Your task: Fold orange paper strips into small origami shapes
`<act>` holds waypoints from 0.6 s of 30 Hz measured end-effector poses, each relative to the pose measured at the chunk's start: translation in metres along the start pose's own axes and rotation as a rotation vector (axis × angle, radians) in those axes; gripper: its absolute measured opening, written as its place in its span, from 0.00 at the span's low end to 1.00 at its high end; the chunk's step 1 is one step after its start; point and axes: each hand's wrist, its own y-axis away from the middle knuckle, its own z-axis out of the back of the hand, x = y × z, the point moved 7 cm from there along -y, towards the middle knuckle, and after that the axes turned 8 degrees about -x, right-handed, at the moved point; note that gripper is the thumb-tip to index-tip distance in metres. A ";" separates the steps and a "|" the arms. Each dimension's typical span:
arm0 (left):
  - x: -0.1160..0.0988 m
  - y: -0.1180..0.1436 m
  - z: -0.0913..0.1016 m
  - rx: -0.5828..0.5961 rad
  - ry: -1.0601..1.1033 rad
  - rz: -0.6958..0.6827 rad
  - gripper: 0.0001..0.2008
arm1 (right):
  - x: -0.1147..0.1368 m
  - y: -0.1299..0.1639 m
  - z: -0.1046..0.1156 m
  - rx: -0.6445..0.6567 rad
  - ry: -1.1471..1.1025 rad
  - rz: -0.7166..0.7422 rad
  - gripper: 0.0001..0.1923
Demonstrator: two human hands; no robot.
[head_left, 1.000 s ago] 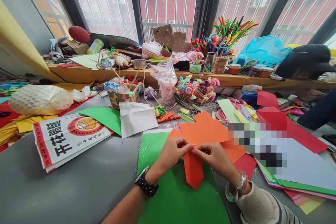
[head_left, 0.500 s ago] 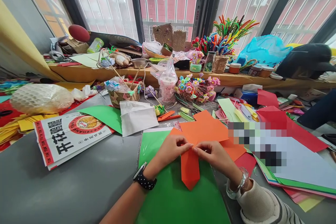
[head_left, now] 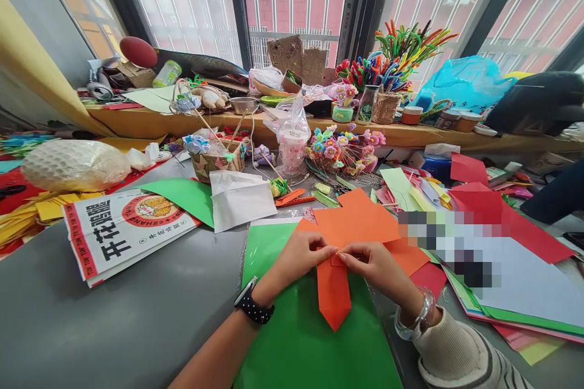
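Observation:
My left hand (head_left: 298,258) and my right hand (head_left: 371,264) meet at the top of a folded orange paper strip (head_left: 334,295), each pinching it with thumb and fingertips. The strip ends in a point toward me and lies over a green sheet (head_left: 301,340) in a clear sleeve. Behind my fingers lie loose orange sheets (head_left: 358,222). A dark dotted watch sits on my left wrist, a bracelet and a striped sleeve on my right.
A printed white packet (head_left: 121,234) and a white paper bag (head_left: 239,197) lie to the left. Red, green and yellow papers (head_left: 502,225) pile up on the right. Baskets, paper flowers (head_left: 342,149) and pipe cleaners (head_left: 396,51) crowd the window ledge. A dark sleeve (head_left: 559,197) shows far right.
The orange strip has swung from slanting to pointing nearly straight at me. Both hands stay pinched at its top end, shifted only slightly.

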 end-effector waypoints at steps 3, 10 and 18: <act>0.000 -0.001 0.001 -0.012 0.032 0.023 0.14 | -0.002 0.000 0.001 -0.001 -0.031 -0.006 0.13; 0.000 -0.001 0.008 -0.085 0.059 0.054 0.14 | 0.008 0.001 0.004 -0.046 -0.018 0.097 0.10; -0.004 -0.001 0.013 -0.128 0.132 0.064 0.14 | 0.026 0.009 0.010 -0.198 0.196 0.397 0.10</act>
